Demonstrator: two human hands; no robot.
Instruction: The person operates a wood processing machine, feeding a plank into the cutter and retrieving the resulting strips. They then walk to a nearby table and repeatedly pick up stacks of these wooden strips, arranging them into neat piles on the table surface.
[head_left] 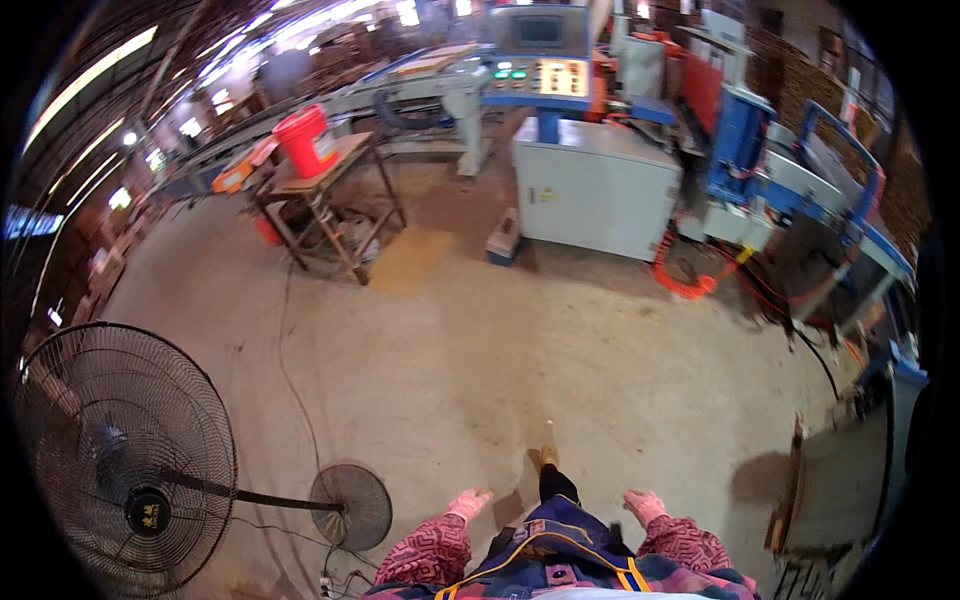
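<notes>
Both hands hang free in front of my body, low in the head view. My left hand wears a pale glove, and its fingers stretch out with nothing in them. On the other side, my right hand is gloved too, fingers apart and holding nothing. Patterned red sleeves cover both forearms. Between the hands a dark blue apron with yellow trim hangs over my checked shirt, and one shoe shows on the floor. Nearest to my left hand is the round base of a standing fan; neither hand touches anything.
A large black fan stands at left, cables on the floor around its base. Ahead are a control panel, a grey-white cabinet and a small table bearing a red bucket. Orange coiled hose and machinery line the right.
</notes>
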